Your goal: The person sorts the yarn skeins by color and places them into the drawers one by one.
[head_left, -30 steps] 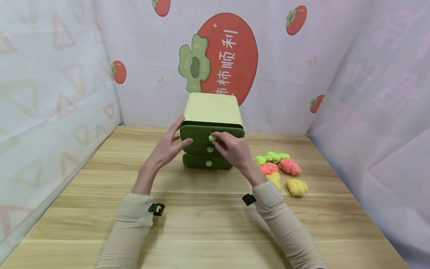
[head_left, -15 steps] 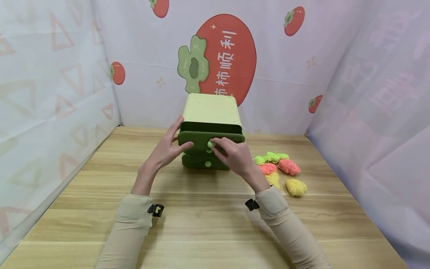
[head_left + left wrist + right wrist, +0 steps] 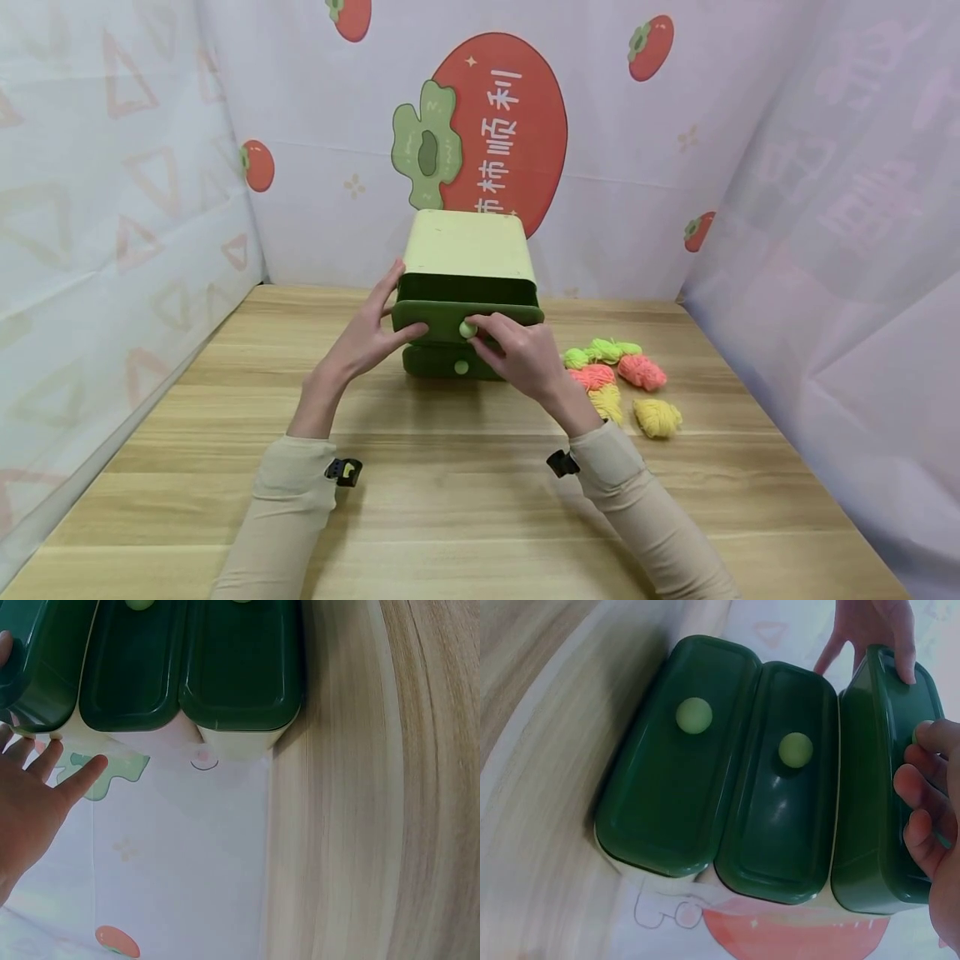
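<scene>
A small drawer cabinet [image 3: 468, 243] with a pale yellow-green top and dark green drawers stands on the table in the head view. Its top drawer [image 3: 442, 315] sticks out, with a dark gap behind the front. My right hand [image 3: 525, 357] pinches the light green round knob [image 3: 468, 329] of this drawer between thumb and forefinger. At the cabinet's left side rests my left hand [image 3: 366, 337], fingers spread along it and thumb at the drawer front's left end. The middle drawer [image 3: 780, 802] and bottom drawer [image 3: 671, 780] are flush with the cabinet in the right wrist view.
To the right of the cabinet lie several small yarn bundles: green [image 3: 611, 350], coral [image 3: 642, 372] and yellow [image 3: 657, 417]. My right hand and wrist partly cover the nearer ones. A printed cloth backdrop [image 3: 322, 225] stands behind the wooden table [image 3: 450, 492].
The right hand has pulled the top drawer toward me by its knob, from a thin slit to a wider opening. The left hand has stayed at the cabinet's side.
</scene>
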A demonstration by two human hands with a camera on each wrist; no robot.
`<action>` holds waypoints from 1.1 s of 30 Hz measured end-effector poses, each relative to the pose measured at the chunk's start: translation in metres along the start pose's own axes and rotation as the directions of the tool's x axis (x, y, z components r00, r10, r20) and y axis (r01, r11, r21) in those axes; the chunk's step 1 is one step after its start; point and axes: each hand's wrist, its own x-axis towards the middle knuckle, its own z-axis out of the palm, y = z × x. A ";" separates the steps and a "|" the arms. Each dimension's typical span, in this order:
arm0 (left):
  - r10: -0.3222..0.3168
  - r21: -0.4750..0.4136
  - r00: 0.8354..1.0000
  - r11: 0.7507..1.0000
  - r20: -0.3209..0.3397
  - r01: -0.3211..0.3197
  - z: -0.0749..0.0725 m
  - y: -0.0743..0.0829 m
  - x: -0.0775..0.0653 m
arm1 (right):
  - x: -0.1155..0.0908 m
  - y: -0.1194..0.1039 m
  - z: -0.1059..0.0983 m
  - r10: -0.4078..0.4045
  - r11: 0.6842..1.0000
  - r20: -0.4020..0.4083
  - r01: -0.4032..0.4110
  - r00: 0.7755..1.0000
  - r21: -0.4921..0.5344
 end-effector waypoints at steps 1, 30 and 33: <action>-0.003 0.005 1.000 1.000 -0.001 0.003 0.000 -0.002 0.000 | 0.000 -0.001 0.000 0.000 1.000 0.002 0.000 1.000 0.002; -0.006 0.012 1.000 1.000 0.004 0.006 0.002 -0.028 0.006 | -0.005 0.000 -0.033 -0.002 0.999 -0.021 0.003 1.000 0.042; -0.023 0.015 1.000 1.000 0.004 0.023 0.002 -0.027 0.006 | -0.010 0.006 -0.041 0.025 0.999 -0.018 -0.024 1.000 0.048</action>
